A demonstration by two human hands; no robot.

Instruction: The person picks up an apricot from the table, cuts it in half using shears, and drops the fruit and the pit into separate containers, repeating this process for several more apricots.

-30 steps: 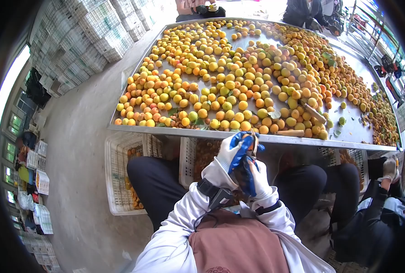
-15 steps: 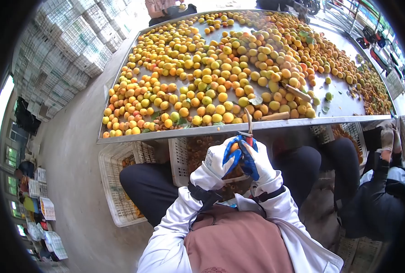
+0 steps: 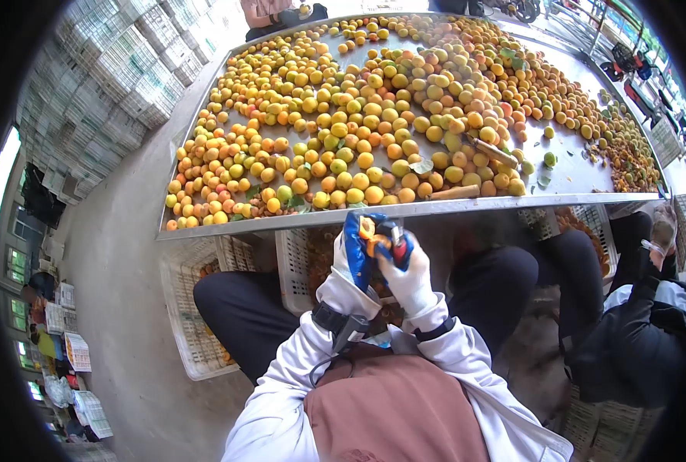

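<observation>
My left hand (image 3: pixel 349 260), in a white glove with a blue coated palm, is closed around a cut-open apricot (image 3: pixel 367 228) whose orange flesh faces up. My right hand (image 3: pixel 409 279), gloved alike, grips a red-handled knife (image 3: pixel 399 245) close against the fruit. The blade is blurred and hard to make out. Both hands are together over my lap, just below the near edge of a metal table (image 3: pixel 312 225). Many whole yellow-orange apricots (image 3: pixel 350 181) are spread across that table.
Two wooden-looking sticks (image 3: pixel 454 193) lie among the fruit near the table's edge. White plastic crates (image 3: pixel 185 308) stand beneath it. A co-worker's gloved hand (image 3: pixel 663 225) is at the right, another person (image 3: pixel 281 15) at the far side. Crates (image 3: pixel 104 85) are stacked at left.
My hands have moved slightly left and turned; the apricot's opened flesh now shows. The knife, upright before, is now tipped down by the fruit. The view has shifted a little.
</observation>
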